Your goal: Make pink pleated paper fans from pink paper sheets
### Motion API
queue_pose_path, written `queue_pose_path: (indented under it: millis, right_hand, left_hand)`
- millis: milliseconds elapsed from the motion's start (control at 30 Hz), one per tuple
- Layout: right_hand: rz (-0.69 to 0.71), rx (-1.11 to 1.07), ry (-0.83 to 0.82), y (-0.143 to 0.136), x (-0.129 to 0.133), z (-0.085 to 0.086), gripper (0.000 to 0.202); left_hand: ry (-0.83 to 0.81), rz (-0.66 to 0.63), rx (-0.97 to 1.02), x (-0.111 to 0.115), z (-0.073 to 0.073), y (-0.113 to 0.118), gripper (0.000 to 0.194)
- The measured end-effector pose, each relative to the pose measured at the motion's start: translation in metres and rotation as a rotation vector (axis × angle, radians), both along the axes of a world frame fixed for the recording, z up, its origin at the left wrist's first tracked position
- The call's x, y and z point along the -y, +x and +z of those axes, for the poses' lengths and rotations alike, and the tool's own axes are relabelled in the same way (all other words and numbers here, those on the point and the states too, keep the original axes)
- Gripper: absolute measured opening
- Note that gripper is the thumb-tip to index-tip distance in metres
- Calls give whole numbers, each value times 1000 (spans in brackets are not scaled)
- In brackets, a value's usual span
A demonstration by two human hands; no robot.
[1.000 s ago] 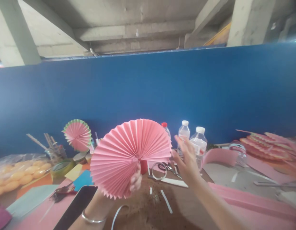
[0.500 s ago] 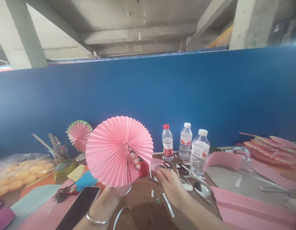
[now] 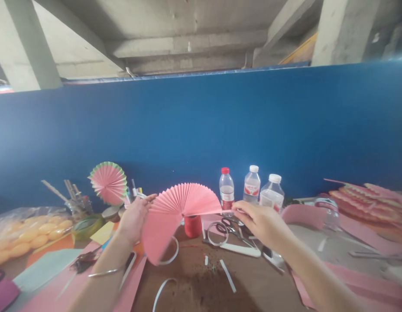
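A pleated pink paper fan (image 3: 196, 197) is spread between my two hands above the table, its upper pleats forming an arch and a smooth pink panel hanging at lower left. My left hand (image 3: 136, 216) grips the fan's left side, fingers pointing right along its edge; the thumb is hidden. Thumb and fingers of my right hand (image 3: 257, 219) pinch the fan's right edge. Behind and below the fan's middle is a small red object (image 3: 192, 226). Scissors (image 3: 231, 227) lie below my right hand.
Three water bottles, including a red-capped bottle (image 3: 227, 190), stand behind my right hand. A green-rimmed pink fan (image 3: 108, 183) stands back left, near a bag of yellow balls (image 3: 32, 229). White paper strips (image 3: 227, 275) lie on the brown table (image 3: 188, 281). Pink sheets lie right.
The fan has gone from a nearly full upright disc to a lower, flatter arch. My left hand has moved from behind it to its left edge; my right hand has moved up and right.
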State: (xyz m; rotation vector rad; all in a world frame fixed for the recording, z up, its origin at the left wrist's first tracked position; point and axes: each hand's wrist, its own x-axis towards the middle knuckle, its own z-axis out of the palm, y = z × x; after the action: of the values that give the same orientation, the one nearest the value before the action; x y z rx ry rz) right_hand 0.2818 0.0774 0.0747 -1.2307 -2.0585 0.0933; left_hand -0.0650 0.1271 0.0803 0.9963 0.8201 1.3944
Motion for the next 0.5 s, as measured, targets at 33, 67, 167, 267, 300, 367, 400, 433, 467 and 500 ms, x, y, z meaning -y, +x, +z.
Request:
queue_pose_path:
  millis: [33,67,167,267,300,367,400,433,467,500]
  right_hand:
    - [13,45,28,7,0,5,20]
    - [40,82,49,12,0,8,20]
    - [164,208,63,15,-3,10,20]
    - [261,336,81,8,-5,7,19]
    - [273,360,97,5,-5,5,19]
    - [284,372,139,1,-4,3,19]
    - [292,364,169,0,-3,3,19]
    - [300,353,199,-1,-1,2,19]
    - [311,337,233,-2,1,2,19]
    - [323,319,269,-3,2,2,20]
  left_hand:
    - [2,-7,1,1,6,-6,29]
    - [1,-23,-18,4,11,-8,25]
    - [98,-24,-365,15,20,6,20]
    - [239,-15,-665,34,19,40,28]
    - [374,-28,-786,42,18,53,37]
    - [609,19,-948,57,15,76,47]
    - [683,29,-1014,64,13,85,50]
    - [738,3,-1106,70,11,92,52]
    - [777,-19,-1205,74,10,98,54]
    - [803,-37,-1299,78,8,102,56]
